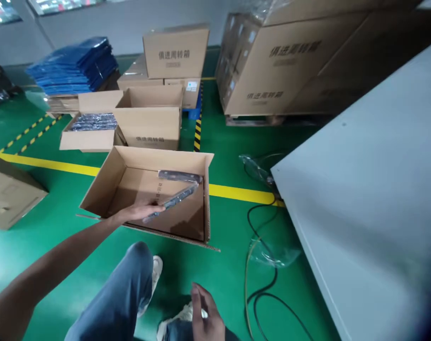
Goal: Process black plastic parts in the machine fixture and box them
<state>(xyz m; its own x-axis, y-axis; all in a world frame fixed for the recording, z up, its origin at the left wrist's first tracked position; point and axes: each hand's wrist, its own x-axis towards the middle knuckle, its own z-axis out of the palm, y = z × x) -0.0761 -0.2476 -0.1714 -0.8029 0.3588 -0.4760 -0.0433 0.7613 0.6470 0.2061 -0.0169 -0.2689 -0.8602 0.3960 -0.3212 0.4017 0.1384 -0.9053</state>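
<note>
An open cardboard box (140, 156) stands on the green floor in front of me. My left hand (142, 211) reaches over its near side and grips a long dark plastic-wrapped part (180, 196), held slanting inside the box. Another dark wrapped part (176, 175) lies by the far right corner of the box, close to the far tip of the held one. My right hand (207, 315) is low in the view, above my shoe, away from the box; its fingers are somewhat apart and nothing shows in them.
Behind stand another open carton (147, 123) and a box of wrapped parts (91, 139). Blue sheets (73, 66) are stacked at back left, large cartons (289, 61) at back right. A grey panel (371, 180) fills the right; cables (272, 279) lie beside it.
</note>
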